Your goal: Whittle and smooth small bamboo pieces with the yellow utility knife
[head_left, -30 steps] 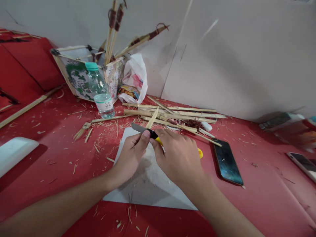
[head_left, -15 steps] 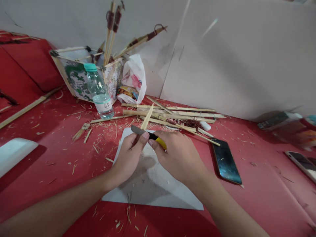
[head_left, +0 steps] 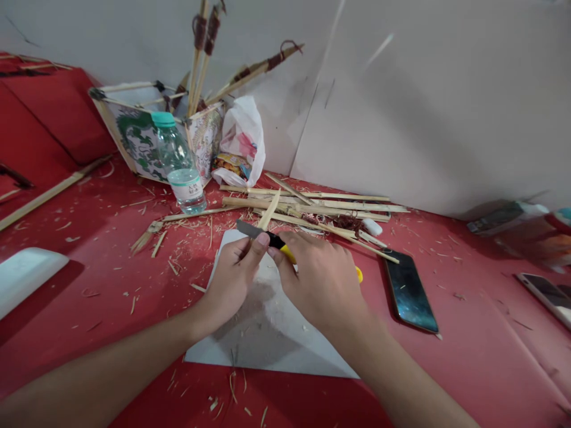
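My right hand (head_left: 319, 273) is wrapped around a black and yellow utility knife (head_left: 289, 254), its blade pointing left. My left hand (head_left: 232, 279) grips a pale bamboo strip (head_left: 270, 211) whose pointed end sticks up and away from me. The blade lies across the strip just above my left fingers, and my left thumb rests close to the back of the blade. The strip's lower end is hidden in my left hand. Under both hands lies a white sheet (head_left: 267, 351) with a few small shavings on it.
Several bamboo strips (head_left: 321, 208) lie along the wall. A water bottle (head_left: 185, 178), a dragon-patterned paper container (head_left: 143, 139) and a plastic bag (head_left: 245, 137) stand at back left. A phone (head_left: 410, 291) lies at right. Shavings litter the red table (head_left: 134, 333).
My right hand and the knife have shifted slightly, and the knife's yellow end now shows beyond my right hand. The bamboo strip has tilted a little to the right.
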The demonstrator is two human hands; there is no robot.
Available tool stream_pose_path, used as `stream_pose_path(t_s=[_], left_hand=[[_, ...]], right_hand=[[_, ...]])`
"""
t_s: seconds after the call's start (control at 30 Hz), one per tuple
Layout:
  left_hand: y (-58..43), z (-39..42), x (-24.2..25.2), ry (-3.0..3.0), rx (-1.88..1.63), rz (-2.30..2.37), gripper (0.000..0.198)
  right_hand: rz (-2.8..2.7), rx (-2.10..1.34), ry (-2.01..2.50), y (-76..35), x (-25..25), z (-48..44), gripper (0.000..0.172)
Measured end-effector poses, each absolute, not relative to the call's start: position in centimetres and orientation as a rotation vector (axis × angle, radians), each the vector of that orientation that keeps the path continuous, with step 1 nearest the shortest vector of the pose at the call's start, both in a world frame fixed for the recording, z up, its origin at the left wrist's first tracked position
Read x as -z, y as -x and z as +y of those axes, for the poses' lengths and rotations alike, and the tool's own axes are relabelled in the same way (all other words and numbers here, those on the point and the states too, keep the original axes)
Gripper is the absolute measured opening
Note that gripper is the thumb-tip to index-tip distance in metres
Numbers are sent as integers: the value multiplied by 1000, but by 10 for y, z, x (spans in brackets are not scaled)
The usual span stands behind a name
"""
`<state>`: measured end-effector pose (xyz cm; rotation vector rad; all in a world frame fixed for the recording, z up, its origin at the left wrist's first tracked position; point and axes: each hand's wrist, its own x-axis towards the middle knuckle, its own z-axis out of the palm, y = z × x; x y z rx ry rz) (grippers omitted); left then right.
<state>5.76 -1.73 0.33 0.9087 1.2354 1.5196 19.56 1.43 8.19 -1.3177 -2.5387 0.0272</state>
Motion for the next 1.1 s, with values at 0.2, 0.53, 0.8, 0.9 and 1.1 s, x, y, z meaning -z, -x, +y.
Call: stream_pose_path(t_s=[0.2,0.53,0.8,0.9,1.1], left_hand=[[-61,-19,-6,-921,-1616,1253,37],[-61,-20,3,-924,-1518,1226,47],[-60,-19,0,-954,-1477,1280,48],[-58,-19,-3,-935,-1450,1297,51],[-58,-19,-6,-875,-1473,1215,53]], right_hand=[[-2601,-310,1295,-199,-88,18,24],[-2613,-60,1359,-197,-86,14,22],[-2570,125,1345,-195,-81,11,23],[-2532,154,1291,-194,-78,13,22],[-2499,108,1256,-194,-74,16,24]])
